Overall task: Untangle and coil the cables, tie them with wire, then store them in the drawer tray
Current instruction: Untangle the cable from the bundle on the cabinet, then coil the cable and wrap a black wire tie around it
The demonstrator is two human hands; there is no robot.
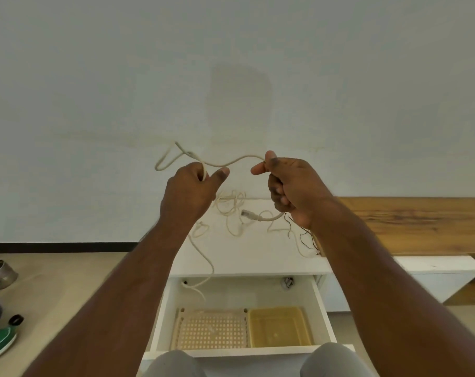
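I hold a cream cable [232, 161] up in front of the wall, stretched between both hands. My left hand [193, 186] grips it where a loop [165, 159] sticks out to the upper left. My right hand [288, 186] pinches it between thumb and forefinger, and its plug end [248, 214] hangs out below the palm. More tangled cream cable [231, 210] lies on the white cabinet top [258, 257], one strand [203, 257] trailing down into the open drawer [239, 292]. Thin dark tie wires [303, 235] lie by my right wrist.
In the drawer sit a perforated beige tray [212, 329] and a yellow plastic tray [280, 326]. A wooden bench top [421, 221] runs off to the right. On the floor at left are a metal bowl [0, 273], a dark container and a green shoe [0, 341]. My knees [176, 363] are under the drawer front.
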